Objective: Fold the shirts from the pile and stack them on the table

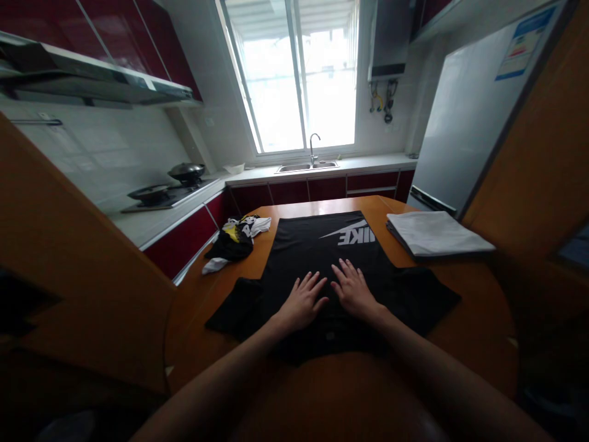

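Note:
A black T-shirt lies spread out on a round wooden table, its collar towards me and its sleeves out to both sides. White lettering and a swoosh show upside down at its far right. My left hand rests flat on the middle of the shirt, fingers spread. Close beside it, my right hand also lies flat on the cloth with its fingers apart. Neither hand holds anything.
A crumpled pile of black, white and yellow clothes sits at the table's left. Folded white and dark cloth lies at the right. Behind are a counter with a sink, a stove with pans and a fridge.

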Demonstrator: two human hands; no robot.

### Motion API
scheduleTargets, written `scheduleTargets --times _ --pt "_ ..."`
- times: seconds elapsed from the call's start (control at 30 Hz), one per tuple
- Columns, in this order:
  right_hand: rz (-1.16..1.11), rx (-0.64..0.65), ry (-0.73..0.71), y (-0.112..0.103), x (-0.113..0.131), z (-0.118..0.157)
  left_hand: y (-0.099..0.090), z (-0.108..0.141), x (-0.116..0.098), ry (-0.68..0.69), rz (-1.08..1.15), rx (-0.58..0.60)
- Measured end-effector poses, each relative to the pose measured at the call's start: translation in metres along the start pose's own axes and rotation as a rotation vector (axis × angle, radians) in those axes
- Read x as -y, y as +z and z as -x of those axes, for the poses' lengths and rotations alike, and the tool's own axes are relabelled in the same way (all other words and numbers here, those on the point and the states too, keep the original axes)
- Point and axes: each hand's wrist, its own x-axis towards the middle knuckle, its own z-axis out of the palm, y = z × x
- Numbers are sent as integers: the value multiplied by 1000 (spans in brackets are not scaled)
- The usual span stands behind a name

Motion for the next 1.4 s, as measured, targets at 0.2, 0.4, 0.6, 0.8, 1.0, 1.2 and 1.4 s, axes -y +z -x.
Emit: scheduleTargets --times 0.2,0.4,0.6,0.8,1.0,1.2,1.4 --pt "74 50 -19 7 3 12 10 6 2 11 37 -77" --pt "73 87 -9 9 -5 8 8 9 2 33 35 0" --pt "117 139 -17 16 -11 12 10 9 7 20 87 -31" --pt "86 130 -92 16 -17 12 8 12 6 55 57 53" --pt "110 100 -95 22 -23 15 -14 14 22 -20 51 -38" --pt "60 20 -88 15 -20 13 -58 27 82 -256 63 -183" --pt "31 25 -73 9 -23 12 -84 50 146 -582 164 -168"
